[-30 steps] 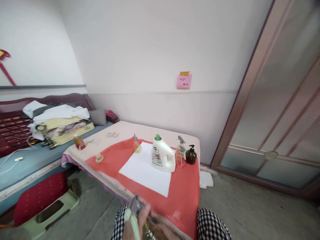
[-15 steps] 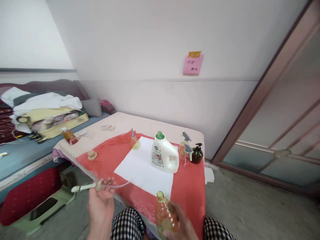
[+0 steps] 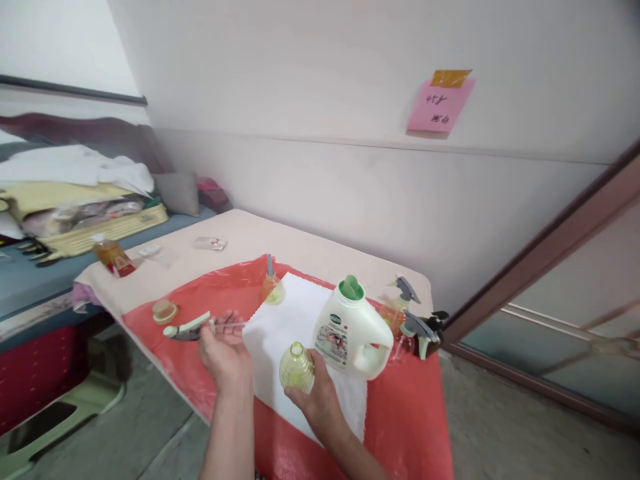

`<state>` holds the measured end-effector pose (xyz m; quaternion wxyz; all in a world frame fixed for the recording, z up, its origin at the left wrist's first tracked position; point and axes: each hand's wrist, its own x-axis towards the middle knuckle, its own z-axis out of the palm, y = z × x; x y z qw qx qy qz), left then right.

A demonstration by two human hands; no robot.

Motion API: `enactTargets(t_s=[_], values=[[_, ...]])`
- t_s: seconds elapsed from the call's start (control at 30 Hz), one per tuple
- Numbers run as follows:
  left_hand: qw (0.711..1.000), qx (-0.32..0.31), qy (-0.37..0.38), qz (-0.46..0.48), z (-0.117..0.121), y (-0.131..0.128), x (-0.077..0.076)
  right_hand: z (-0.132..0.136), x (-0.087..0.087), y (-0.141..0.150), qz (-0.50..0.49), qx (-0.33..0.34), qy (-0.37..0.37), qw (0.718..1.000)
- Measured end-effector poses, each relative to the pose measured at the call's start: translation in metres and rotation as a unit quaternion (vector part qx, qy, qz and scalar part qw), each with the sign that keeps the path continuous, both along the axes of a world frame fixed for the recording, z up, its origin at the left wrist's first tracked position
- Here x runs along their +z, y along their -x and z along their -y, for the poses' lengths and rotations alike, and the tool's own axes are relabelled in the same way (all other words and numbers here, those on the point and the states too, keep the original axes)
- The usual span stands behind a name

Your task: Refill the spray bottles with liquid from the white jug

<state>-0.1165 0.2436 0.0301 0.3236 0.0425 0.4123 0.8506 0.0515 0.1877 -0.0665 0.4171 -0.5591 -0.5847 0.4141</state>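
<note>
Gripping the uncapped yellow-green bottle (image 3: 294, 369) by its ribbed side above the white sheet (image 3: 266, 377), the right hand (image 3: 317, 398) has fingers wrapped round what should be light, slightly yielding, slick plastic, best held at mid-body. The left hand (image 3: 224, 348), loosely curled, holds the spray head (image 3: 189, 332). Just beyond the right hand, the white jug (image 3: 353, 339) stands in the way, with spray bottles (image 3: 420, 327) past it.

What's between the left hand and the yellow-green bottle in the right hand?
In the head view, only bare white sheet shows between the left hand and the bottle.
</note>
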Motion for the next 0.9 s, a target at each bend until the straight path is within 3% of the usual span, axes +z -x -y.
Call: enactTargets(t_s=[0.13,0.3,0.43,0.5,0.6,0.73,0.8,0.9], values=[[0.998,-0.010,0.023,0.052,-0.008,0.006,-0.018,-0.018,-0.020,0.008,0.012,-0.008,0.001,1.000],[0.998,0.015,0.033,0.059,-0.006,0.019,-0.015,0.013,-0.015,-0.022,0.002,-0.045,0.013,0.999],[0.995,0.054,0.027,0.085,-0.006,0.017,-0.008,0.031,-0.007,-0.059,0.011,-0.237,0.002,0.971],[0.993,0.044,0.016,0.106,-0.005,0.010,-0.005,0.021,0.000,-0.070,0.001,-0.275,-0.028,0.961],[0.994,0.023,0.007,0.111,-0.004,0.001,-0.002,-0.015,0.017,-0.076,-0.003,-0.223,-0.081,0.971],[0.995,0.027,0.010,0.101,-0.003,0.001,0.000,-0.062,0.042,-0.079,-0.084,-0.133,-0.063,0.986],[0.994,0.038,0.015,0.098,-0.003,0.005,0.000,-0.068,0.049,-0.084,-0.082,-0.111,-0.042,0.990],[0.994,0.046,0.017,0.098,-0.003,0.009,0.001,-0.050,0.055,-0.096,0.007,-0.172,-0.017,0.985]])
